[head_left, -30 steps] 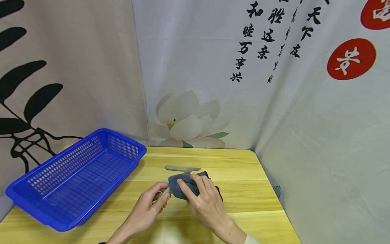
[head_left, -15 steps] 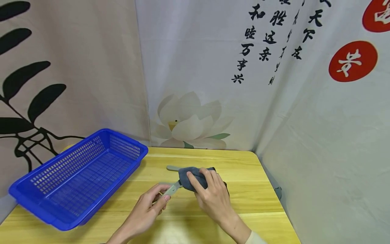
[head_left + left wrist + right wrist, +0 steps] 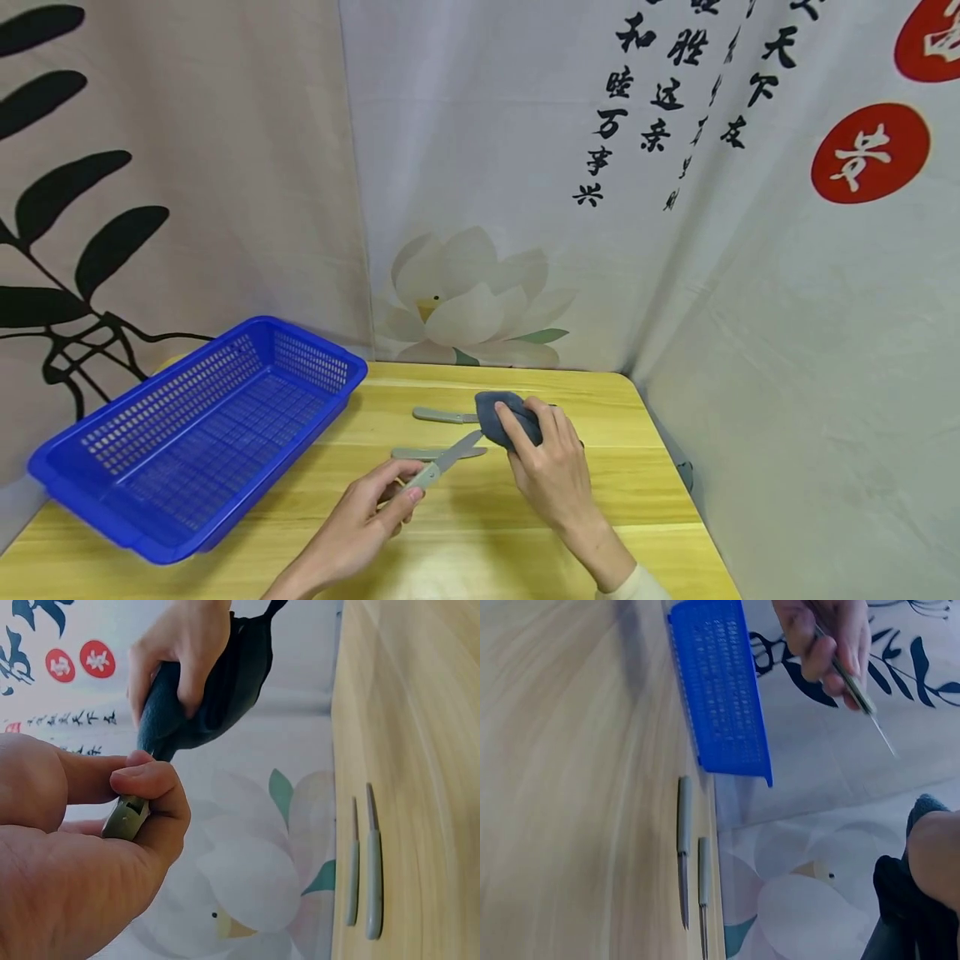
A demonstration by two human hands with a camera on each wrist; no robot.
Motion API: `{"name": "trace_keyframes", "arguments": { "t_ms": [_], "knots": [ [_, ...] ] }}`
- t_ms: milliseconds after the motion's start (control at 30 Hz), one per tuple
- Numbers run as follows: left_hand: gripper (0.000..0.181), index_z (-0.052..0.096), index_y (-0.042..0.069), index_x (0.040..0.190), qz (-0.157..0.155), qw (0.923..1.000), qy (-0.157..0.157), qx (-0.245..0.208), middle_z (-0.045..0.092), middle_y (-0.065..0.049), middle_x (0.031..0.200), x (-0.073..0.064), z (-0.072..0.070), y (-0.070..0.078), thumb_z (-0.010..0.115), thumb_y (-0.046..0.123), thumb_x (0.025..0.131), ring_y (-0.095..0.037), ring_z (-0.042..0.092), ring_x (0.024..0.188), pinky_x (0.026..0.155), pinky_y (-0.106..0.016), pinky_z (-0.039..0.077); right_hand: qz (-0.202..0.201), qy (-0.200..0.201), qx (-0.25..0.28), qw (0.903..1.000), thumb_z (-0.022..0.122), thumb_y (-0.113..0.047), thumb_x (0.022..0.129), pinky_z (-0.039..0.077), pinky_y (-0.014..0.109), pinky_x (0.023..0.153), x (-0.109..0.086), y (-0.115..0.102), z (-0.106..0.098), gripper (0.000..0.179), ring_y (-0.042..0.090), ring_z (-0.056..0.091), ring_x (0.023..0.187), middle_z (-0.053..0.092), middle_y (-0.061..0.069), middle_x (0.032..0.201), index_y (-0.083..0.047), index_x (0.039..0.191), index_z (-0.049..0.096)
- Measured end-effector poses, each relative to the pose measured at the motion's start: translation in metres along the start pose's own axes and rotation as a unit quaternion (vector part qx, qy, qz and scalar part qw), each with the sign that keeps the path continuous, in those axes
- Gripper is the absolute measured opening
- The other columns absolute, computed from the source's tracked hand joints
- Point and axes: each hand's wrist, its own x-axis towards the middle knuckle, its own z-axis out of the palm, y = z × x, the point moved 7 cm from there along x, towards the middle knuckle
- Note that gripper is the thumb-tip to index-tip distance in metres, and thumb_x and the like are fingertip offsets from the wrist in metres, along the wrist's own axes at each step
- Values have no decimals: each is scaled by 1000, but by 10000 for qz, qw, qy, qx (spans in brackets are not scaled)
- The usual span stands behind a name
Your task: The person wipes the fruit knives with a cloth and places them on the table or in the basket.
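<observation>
My left hand [image 3: 367,517] grips a small knife [image 3: 442,461] by its pale green handle, blade pointing up and to the right. In the left wrist view its handle end [image 3: 125,819] pokes out of the curled fingers. My right hand [image 3: 551,462] holds a bunched dark blue-grey cloth [image 3: 501,421] just off the knife's tip; in the right wrist view the blade is bare. Behind the held knife, two similar knives lie on the table: a nearer knife [image 3: 408,454] partly covered by the held one, and a farther knife [image 3: 438,415] whose tip the cloth hides.
A blue perforated plastic basket [image 3: 187,450] stands at the left of the wooden table [image 3: 600,550]. Printed curtains [image 3: 480,125] hang behind the table and along its right side.
The right hand has drawn the cloth off the held knife, moving up and to the right, so the blade now shows. The left hand has stayed nearly in place.
</observation>
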Motion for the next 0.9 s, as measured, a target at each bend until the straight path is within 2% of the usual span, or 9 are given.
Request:
{"name": "trace_keyframes", "arguments": {
  "t_ms": [133,267,367,500,700,800,900],
  "knots": [
    [32,68,6,146,-201,9998,26,-65,63,-7,97,0,0,-3,61,20,118,-5,61,77,64,-24,56,260,50,97,9996,91,-6,86,62,50,83,-3,9,-5,65,35,62,98,67,25,131,-17,148,73],
    [33,67,7,147,-503,9984,214,-148,62,-6,93,2,-3,-7,61,21,118,-6,59,74,62,-23,53,231,72,254,9994,92,-5,84,62,50,83,-3,4,-9,68,35,62,99,67,24,130,-17,148,73],
    [33,67,8,147,-662,9971,325,-191,62,-6,91,4,-4,-9,62,21,117,-6,58,72,61,-22,50,55,75,345,9994,89,-5,84,63,50,85,-1,-7,-11,68,35,63,101,67,24,129,-17,149,73],
    [32,67,9,146,-717,9965,378,-190,63,-7,92,6,-4,-9,62,22,117,-8,58,72,59,-22,49,-267,18,415,9988,86,-9,86,65,49,89,1,-29,-13,69,32,65,104,68,22,130,-19,153,71],
    [35,65,7,149,-729,9962,458,-128,65,-8,95,8,-4,-8,61,23,118,-11,62,79,67,-24,55,-719,-75,435,9964,96,-14,81,65,45,93,2,-59,-12,80,28,65,106,69,17,133,-22,156,68],
    [34,65,6,148,-730,9962,460,-124,65,-7,94,8,-3,-7,61,23,118,-11,63,81,70,-25,56,-843,-130,393,9956,100,-15,77,65,42,92,3,-68,-10,85,27,64,107,68,16,133,-23,155,69],
    [30,66,7,145,-728,9964,417,-123,64,-6,92,9,-2,-5,60,21,118,-9,61,78,67,-25,54,-902,-183,322,9952,101,-15,74,64,40,90,2,-73,-9,87,26,63,105,68,15,133,-24,154,69]
  ]
}}
